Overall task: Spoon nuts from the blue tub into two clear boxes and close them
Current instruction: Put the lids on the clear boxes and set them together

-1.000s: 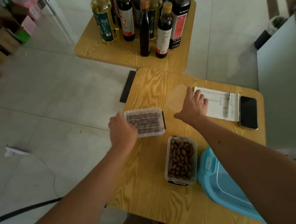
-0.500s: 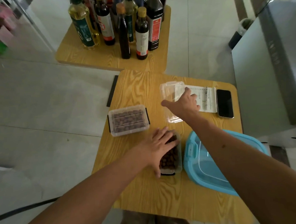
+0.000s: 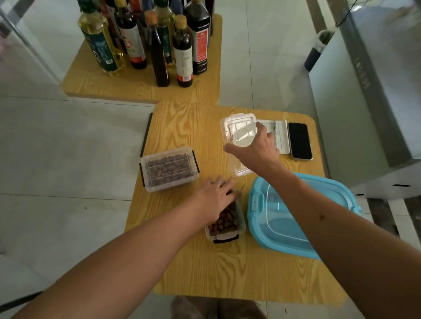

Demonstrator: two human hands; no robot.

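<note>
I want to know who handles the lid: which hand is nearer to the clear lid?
The right hand. It lies on the clear lid and grips it. The left hand is apart from it, nearer the person, resting on the open box of nuts.

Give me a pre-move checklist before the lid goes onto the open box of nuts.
1. Lid in hand: ok. The right hand grips the clear lid, one end lifted off the table.
2. Open box steadied: ok. The left hand rests on the far end of the open box.
3. Rim free for the lid: not ok. The left hand's fingers lie over the far rim.
4. Nuts below the rim: cannot tell.
5. Other box finished: ok. The closed box has its lid on.
6. Box's black latch out of the way: cannot tell.
</note>
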